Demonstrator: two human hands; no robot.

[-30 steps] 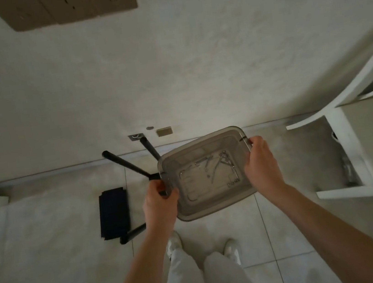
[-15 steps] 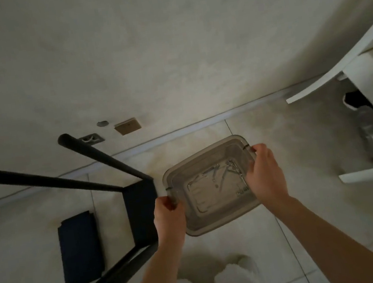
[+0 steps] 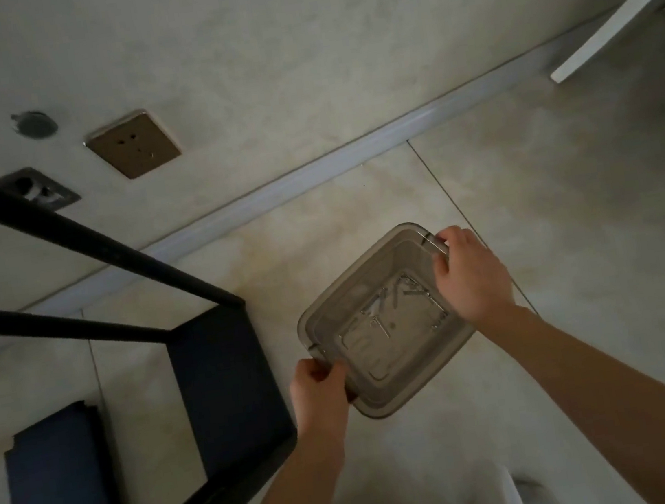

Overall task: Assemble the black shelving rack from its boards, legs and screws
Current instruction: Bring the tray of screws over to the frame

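Fingers of my left hand (image 3: pixel 317 386) and right hand (image 3: pixel 470 271) curl around the screw tray (image 3: pixel 324 325) rims, beside the black rack (image 3: pixel 220 378).

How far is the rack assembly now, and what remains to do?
Done: one black board already carries black legs. In hand: the left hand and right hand grip opposite rims of a clear plastic tray with loose screws inside. Left: another dark board lies separate on the floor, so more mounting and screwing likely remain.

Brown wall socket (image 3: pixel 133 144), white furniture (image 3: pixel 626 12)
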